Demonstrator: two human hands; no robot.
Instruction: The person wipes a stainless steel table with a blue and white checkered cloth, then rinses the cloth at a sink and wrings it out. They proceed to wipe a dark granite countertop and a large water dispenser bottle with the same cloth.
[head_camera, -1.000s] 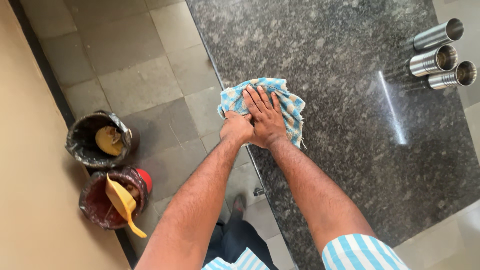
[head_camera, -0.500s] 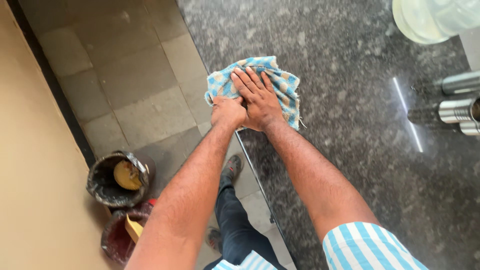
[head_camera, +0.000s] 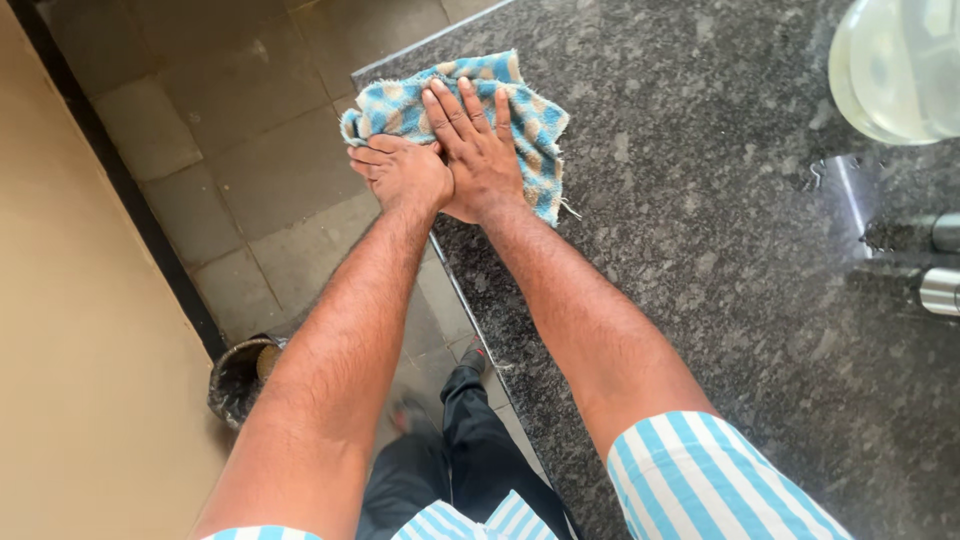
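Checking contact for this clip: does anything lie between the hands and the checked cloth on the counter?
Nothing visible does. The right hand lies flat on the blue checked cloth, and the left hand touches its edge at the corner of the granite counter.

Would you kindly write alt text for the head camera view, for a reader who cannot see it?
Seen from above, a person's right hand presses flat on a blue checked cloth near the corner of a dark speckled stone counter, the left hand beside it at the edge. A clear container stands far right; a dark bucket sits on the tiled floor.
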